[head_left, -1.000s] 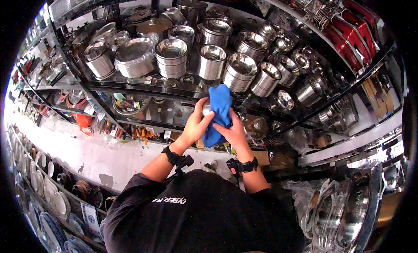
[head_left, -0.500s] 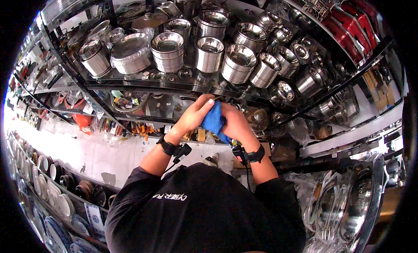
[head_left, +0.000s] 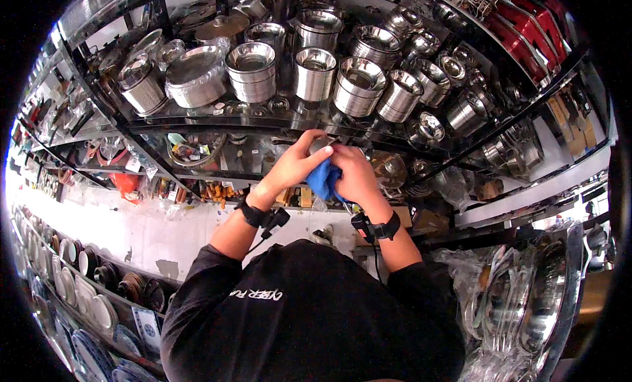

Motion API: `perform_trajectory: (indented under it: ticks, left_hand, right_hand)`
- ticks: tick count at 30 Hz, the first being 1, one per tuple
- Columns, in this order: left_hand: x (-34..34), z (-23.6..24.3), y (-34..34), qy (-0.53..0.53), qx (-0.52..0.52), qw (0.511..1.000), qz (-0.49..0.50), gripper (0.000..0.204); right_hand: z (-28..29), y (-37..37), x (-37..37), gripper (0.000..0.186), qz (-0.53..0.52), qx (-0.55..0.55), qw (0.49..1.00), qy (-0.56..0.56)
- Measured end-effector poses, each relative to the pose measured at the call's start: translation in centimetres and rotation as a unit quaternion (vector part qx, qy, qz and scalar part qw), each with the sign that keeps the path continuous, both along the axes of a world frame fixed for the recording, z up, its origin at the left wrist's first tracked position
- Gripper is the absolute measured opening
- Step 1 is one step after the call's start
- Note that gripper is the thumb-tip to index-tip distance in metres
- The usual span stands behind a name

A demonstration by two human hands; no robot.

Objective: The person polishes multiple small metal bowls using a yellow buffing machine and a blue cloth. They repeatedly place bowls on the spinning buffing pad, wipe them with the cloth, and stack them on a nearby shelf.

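Observation:
In front of the shelf edge my two hands meet. My left hand (head_left: 294, 163) is closed, thumb and fingers round a small, rounded grey metal piece (head_left: 320, 145); its kind cannot be made out, as fingers cover most of it. My right hand (head_left: 356, 177) is closed on a crumpled blue cloth (head_left: 322, 180), which hangs below the fingers between both hands. Right fingertips press close to the metal piece, next to my left thumb. Directly beyond the hands, stacks of shiny steel bowls (head_left: 360, 86) stand on the shelf.
A black-framed shelf (head_left: 217, 123) runs across ahead, with a film-wrapped stack of steel plates (head_left: 195, 79) on it. Lower left, plates (head_left: 104, 312) line another rack. Plastic-wrapped metal trays (head_left: 507, 303) stand at right. Pale floor (head_left: 191, 227) shows at left.
The grey metal piece now shows between my fingers. My right hand has turned and shifted inward over the cloth, which has bunched up lower. The view has shifted slightly.

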State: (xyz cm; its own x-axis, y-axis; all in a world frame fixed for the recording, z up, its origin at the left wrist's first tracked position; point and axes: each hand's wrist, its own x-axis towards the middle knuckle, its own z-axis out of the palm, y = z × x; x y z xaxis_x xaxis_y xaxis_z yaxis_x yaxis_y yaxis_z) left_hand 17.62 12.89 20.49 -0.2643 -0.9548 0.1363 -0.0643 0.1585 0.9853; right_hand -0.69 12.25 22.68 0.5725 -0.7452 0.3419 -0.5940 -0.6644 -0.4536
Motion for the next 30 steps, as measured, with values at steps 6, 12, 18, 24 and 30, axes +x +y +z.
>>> perform_trajectory:
  ticks: [6,12,18,24,30]
  left_hand:
    - [-0.5,-0.5,0.6,0.117,-0.025,0.992,0.032,0.058]
    - [3.0,-0.3,-0.9,0.367,0.089,0.925,0.053,0.042]
    - [2.7,-0.8,-0.2,0.293,0.179,0.939,0.017,0.038]
    - [-0.7,0.1,0.6,0.302,0.071,0.950,-0.031,0.062]
    - [-1.5,-2.0,-1.0,0.094,-0.073,0.981,0.153,0.074]
  right_hand:
    - [-1.9,0.0,0.2,0.039,0.013,-0.073,0.992,-0.105]
    - [0.1,0.0,-4.3,0.047,0.035,-0.074,0.997,0.014]
    - [0.9,-0.3,-4.4,0.064,-0.131,0.035,0.958,-0.252]
    - [-1.4,-1.0,-2.3,0.062,-0.021,0.300,0.879,-0.371]
    - [-4.7,-2.1,-0.3,0.066,0.085,0.254,0.908,-0.322]
